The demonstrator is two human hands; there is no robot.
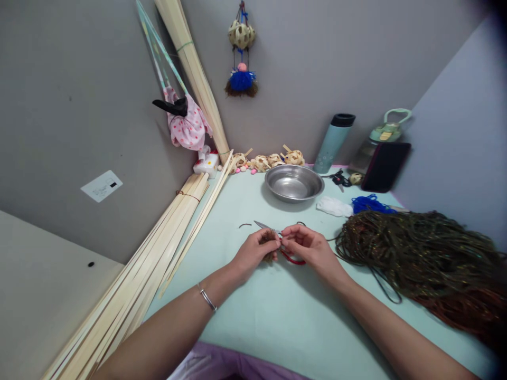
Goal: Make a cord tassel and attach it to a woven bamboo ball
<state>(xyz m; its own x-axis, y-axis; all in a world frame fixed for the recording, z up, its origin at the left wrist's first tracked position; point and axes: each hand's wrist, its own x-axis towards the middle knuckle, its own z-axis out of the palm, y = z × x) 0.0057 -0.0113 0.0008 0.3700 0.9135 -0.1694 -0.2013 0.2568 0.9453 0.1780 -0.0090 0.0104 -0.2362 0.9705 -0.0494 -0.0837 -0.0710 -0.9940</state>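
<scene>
My left hand is closed around a small brown yarn tassel, whose frayed strands stick out past the fingers. Thumb and fingertips of my right hand pinch close to the tassel's right side, touching or nearly touching my left fingertips. What they grip is too small to make out. Beneath both hands lie scissors with red handles, their pointed blade showing beyond the left hand. A short dark cord piece lies left of the blade tip.
Dark glittery cord heaps at right, beside blue yarn and a white bundle. A metal bowl stands behind my hands. Bamboo strips line the left. A tumbler, bottle and phone stand at the back.
</scene>
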